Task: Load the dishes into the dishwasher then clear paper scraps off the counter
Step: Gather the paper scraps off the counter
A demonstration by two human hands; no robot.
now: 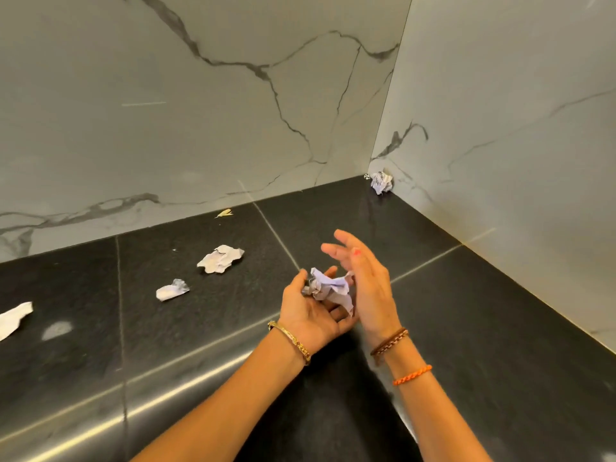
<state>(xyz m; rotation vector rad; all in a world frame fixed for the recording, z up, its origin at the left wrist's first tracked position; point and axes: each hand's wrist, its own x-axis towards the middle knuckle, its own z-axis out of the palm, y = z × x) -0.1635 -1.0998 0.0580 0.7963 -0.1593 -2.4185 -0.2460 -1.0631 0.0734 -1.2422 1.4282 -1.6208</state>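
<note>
Left hand [310,315] palm up above the black table [466,311], fingers loosely curled round a crumpled paper wad [330,290]; grip is a cupped hold, not a tight fist. Right hand [363,278] just beside it, edge-on, fingers straight and spread, its grip open; the palm seems to touch the wad's right side, but contact is hard to confirm from this angle. Gold bangle [290,341] on left wrist, brown band [390,341] and orange band [411,375] on right wrist.

More scraps lie on the table: a flat torn piece [220,259] left of the hands, a smaller crumpled scrap [172,290] nearer the front edge, a white piece [15,318] cut off at the left frame edge, and a balled scrap [382,182] in the far corner touching the marble wall [200,128]. A small yellowish fleck [224,213] lies near the wall base. Table front edge shows a shiny strip [166,391].
</note>
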